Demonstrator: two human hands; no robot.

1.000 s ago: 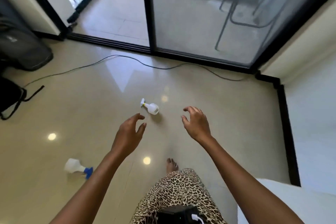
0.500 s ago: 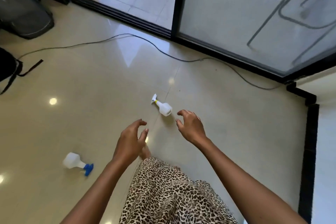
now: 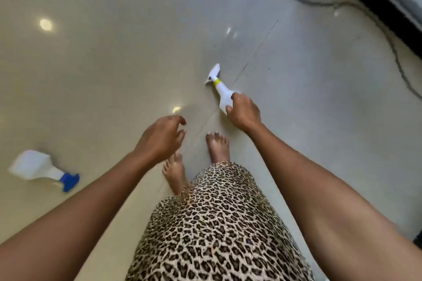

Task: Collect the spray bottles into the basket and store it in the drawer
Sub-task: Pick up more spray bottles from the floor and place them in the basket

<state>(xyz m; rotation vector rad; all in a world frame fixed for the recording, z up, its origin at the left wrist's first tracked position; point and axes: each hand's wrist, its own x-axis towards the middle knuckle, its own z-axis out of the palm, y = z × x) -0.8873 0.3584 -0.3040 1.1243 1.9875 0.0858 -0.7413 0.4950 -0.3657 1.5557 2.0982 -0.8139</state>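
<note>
The right hand [image 3: 244,110] is wrapped around the body of the white spray bottle [image 3: 219,88] lying on the floor [image 3: 114,64]. The left hand [image 3: 162,137] hovers empty, fingers loosely curled apart — the blue-nozzled spray bottle [image 3: 42,169] lies well off to its left.

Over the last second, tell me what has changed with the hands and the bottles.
The right hand has reached down and closed around the body of the white spray bottle with the yellow collar, which lay untouched before. The left hand has also dropped lower but remains empty, fingers curled. The blue-trigger spray bottle still lies on the floor to the left.
</note>
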